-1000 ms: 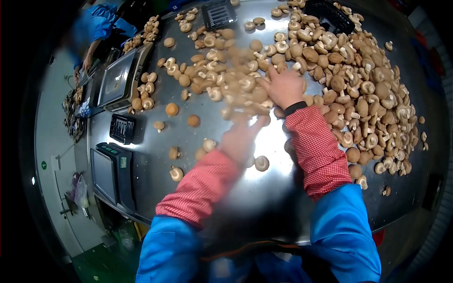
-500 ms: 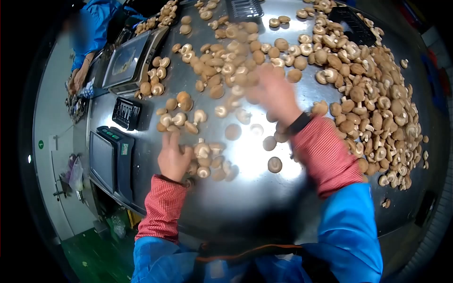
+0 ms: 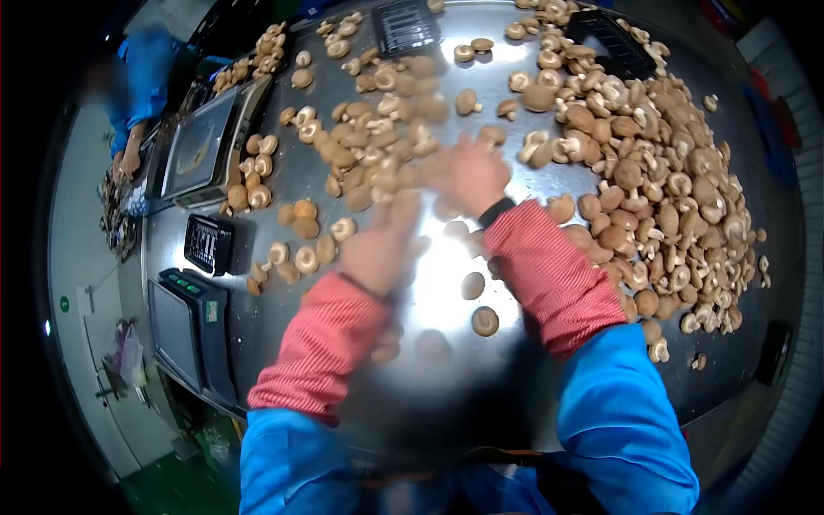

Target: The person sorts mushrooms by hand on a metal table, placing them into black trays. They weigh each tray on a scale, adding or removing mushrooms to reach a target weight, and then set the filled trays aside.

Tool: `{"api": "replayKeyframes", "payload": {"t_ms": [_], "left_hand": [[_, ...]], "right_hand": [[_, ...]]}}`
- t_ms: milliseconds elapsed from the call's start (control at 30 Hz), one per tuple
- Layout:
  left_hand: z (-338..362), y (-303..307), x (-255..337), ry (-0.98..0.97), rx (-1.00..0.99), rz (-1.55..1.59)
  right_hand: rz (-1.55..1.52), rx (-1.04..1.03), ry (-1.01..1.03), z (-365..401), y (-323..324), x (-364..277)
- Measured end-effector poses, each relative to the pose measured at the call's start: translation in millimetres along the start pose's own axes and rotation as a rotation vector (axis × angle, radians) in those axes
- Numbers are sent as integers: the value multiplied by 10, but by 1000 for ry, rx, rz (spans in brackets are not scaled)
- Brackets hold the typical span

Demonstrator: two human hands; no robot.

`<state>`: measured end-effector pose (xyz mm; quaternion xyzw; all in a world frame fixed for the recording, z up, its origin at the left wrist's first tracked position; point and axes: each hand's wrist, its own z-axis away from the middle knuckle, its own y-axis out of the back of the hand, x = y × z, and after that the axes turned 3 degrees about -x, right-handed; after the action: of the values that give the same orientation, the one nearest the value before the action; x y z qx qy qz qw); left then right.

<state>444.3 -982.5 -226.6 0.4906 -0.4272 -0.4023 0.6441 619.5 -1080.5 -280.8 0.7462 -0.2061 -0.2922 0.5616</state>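
Observation:
Brown mushrooms lie over the metal table, with a large heap [image 3: 661,189] on the right and a looser group [image 3: 369,142] in the middle. My left hand [image 3: 378,251] is low over the table below that group, smeared by motion, and whatever is in its fingers cannot be made out. At the group's right edge is my right hand [image 3: 468,176], its fingers blurred and pointing left among mushrooms. Two single mushrooms [image 3: 485,321] rest below my right hand. A short row of mushrooms [image 3: 306,259] sits left of my left hand.
A dark scale [image 3: 193,330] stands at the left edge, a small black tray [image 3: 209,244] above it, then a second scale [image 3: 202,142]. Black trays [image 3: 405,27] [image 3: 611,43] lie at the far side. A co-worker's blue sleeve [image 3: 146,73] shows at upper left.
My left hand has moved right and up, away from the mushrooms it was beside. My right hand has shifted left and slightly down. The view has turned a little, moving the table's contents left.

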Motion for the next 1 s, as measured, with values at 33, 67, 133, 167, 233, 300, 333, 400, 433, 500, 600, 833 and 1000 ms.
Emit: {"api": "replayKeyframes", "payload": {"t_ms": [33,67,133,167,233,300,333,400,433,500,600,833,1000], "left_hand": [[99,58,-101,35,-27,-33],[228,111,-207,75,-56,-64],[477,130,-436,205,-142,-235],[610,84,-627,225,-135,-225],[811,129,-791,301,-172,-223],[1007,224,-729,327,-80,-193],[1115,220,-687,297,59,-154],[1277,231,-519,212,265,-48],[1298,279,-309,193,253,70],[1342,188,-13,186,181,407],[1296,33,387,66,65,844],[1459,-145,589,130,-166,1144],[1418,-155,661,191,-256,1348]], "right_hand": [[-74,-96,50,162,-25,-153],[-150,-172,115,355,147,-290],[-437,-130,266,672,178,-505],[-575,-123,348,831,192,-613],[-528,-69,347,778,576,-449],[-466,-26,149,584,784,-51],[-425,-6,-45,398,841,328],[-43,174,-168,178,1197,1023],[55,142,-242,67,1146,1376],[159,182,-208,82,843,1701],[246,194,-62,242,552,1400],[-27,49,109,393,875,609],[276,-260,-69,-552,733,1055]]}}
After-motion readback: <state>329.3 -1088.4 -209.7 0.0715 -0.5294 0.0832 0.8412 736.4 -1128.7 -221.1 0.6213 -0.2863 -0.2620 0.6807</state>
